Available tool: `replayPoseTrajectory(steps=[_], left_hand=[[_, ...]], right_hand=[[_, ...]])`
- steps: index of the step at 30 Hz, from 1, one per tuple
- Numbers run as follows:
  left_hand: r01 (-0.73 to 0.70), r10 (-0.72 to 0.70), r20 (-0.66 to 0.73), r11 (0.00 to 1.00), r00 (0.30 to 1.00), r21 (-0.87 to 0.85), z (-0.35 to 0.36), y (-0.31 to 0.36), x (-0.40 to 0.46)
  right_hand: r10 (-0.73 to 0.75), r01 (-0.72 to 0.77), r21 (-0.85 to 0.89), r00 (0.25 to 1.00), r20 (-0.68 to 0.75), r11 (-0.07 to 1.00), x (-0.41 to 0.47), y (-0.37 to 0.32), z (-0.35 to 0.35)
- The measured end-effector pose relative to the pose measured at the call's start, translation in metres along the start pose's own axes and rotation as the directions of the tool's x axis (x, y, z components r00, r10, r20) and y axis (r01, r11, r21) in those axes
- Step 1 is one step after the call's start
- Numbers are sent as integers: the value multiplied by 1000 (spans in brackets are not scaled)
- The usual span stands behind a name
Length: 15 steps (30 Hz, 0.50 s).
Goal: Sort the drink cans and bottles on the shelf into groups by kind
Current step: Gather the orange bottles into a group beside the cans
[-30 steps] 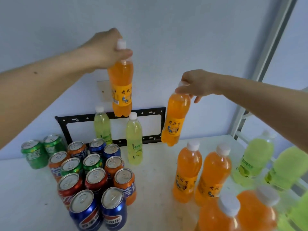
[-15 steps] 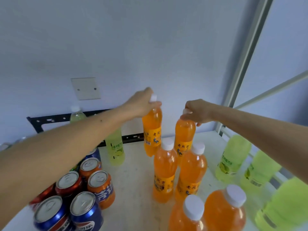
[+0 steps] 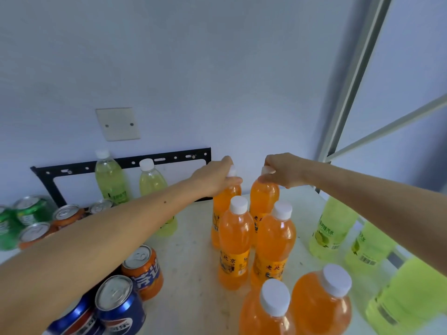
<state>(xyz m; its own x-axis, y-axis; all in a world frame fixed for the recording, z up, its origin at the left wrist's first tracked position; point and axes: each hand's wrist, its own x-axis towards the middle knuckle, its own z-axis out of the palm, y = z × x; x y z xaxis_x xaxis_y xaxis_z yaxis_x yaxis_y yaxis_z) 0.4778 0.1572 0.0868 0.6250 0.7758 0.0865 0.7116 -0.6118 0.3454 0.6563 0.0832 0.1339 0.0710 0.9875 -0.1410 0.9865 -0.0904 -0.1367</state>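
Left hand (image 3: 215,176) curled over the white cap of an orange bottle (image 3: 223,206), fingers wrapped round the neck. Right hand (image 3: 281,171) pinching the cap of a second orange bottle (image 3: 263,197) the same way. The two grips sit side by side, a small gap between them.

Both held bottles: clear plastic, orange drink, white screw caps, yellow-orange labels with dark print partly hidden. Long axes near vertical, caps up, bases down at the white shelf (image 3: 193,262); whether the bases touch it cannot be told, as nearer bottles cover them.

Directly in front of the grips, toward the camera: two more upright orange bottles (image 3: 234,243), one (image 3: 274,245) just beside the other, and nearer still another pair (image 3: 266,310), seen from above, caps (image 3: 336,279) up.

Right of the right-hand grip: pale green bottles (image 3: 332,228) upright along the shelf edge. Left of the left-hand grip, behind the forearm: two pale green bottles (image 3: 110,180) against a black wall bracket (image 3: 125,163). Below the left forearm: blue cans (image 3: 118,308), an orange can (image 3: 144,269), green cans (image 3: 31,209) farther left.
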Motion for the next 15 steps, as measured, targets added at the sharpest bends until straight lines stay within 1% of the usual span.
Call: replayPoseTrajectory(steps=[3, 7, 11, 13, 15], left_hand=[[-4, 2, 29, 998, 1000, 61, -3, -3, -1], [-31, 26, 86, 997, 996, 65, -10, -13, -6], [-67, 65, 70, 997, 995, 23, -23, -26, -15], [-78, 78, 34, 997, 996, -1, -38, -34, -24], [-69, 70, -7, 998, 998, 10, -58, -48, -35]], right_hand=[[3, -3, -51, 1000, 2, 999, 3, -2, 0], [20, -16, -112, 999, 31, 994, 4, -9, -9], [-16, 9, -102, 998, -68, 995, 6, -26, -31], [-61, 50, -104, 992, -111, 993, 9, -41, -43], [-116, 101, -111, 983, -139, 989, 11, -62, -51]])
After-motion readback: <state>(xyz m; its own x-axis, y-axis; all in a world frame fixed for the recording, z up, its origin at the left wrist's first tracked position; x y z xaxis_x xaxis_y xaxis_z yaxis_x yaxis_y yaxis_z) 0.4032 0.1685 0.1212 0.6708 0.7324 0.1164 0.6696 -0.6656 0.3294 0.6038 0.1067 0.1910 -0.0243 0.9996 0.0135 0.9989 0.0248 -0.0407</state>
